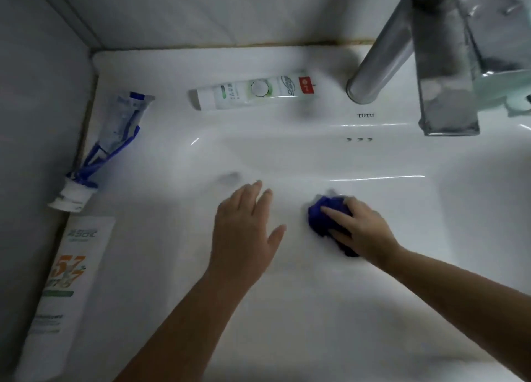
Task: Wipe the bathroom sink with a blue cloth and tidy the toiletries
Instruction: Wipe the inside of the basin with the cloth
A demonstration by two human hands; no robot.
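A bunched blue cloth (327,213) lies in the white sink (316,157) at the middle of the basin. My right hand (359,226) lies on top of it, fingers spread over the cloth and pressing it to the basin. My left hand (247,223) is flat with straight fingers on the basin just left of the cloth, holding nothing. A white and green toothpaste tube (253,92) lies on the back ledge. A squeezed blue toothpaste tube (112,140) lies on the left ledge. A white tube with orange print (69,281) lies at the front left.
The chrome faucet (408,51) rises at the back right, its spout over the basin. Overflow holes (359,139) sit below the brand mark. A pale green object (514,94) shows at the right edge. Grey walls close the left and back sides.
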